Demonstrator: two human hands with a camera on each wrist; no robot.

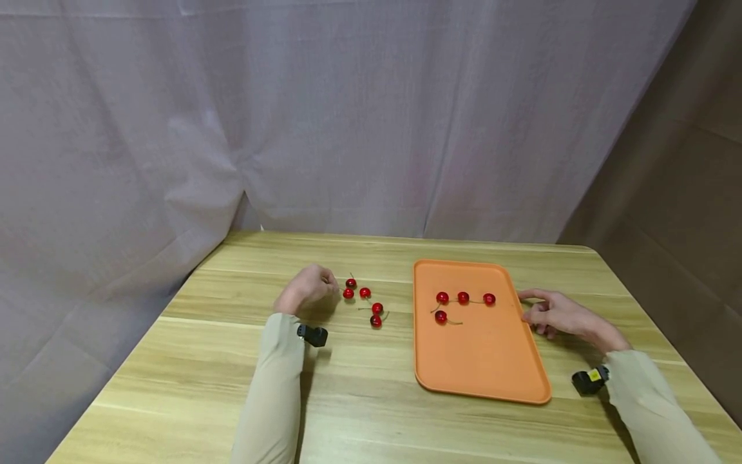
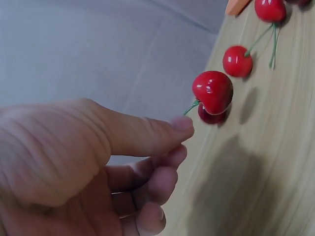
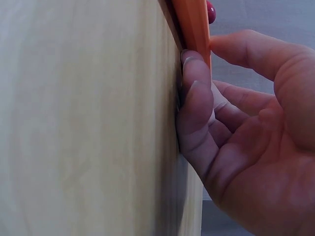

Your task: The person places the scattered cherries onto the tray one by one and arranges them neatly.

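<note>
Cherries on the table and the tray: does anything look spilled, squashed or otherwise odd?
Nothing stands out. Five loose cherries lie whole on the wooden table by the left hand, and four tray cherries lie on the flat orange tray. The right hand rests at the tray's right rim.

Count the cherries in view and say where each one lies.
9. Four on the orange tray: three in a row, one below. Five on the table beside the left hand: three clustered, two nearer the tray. None seem hidden.
</note>
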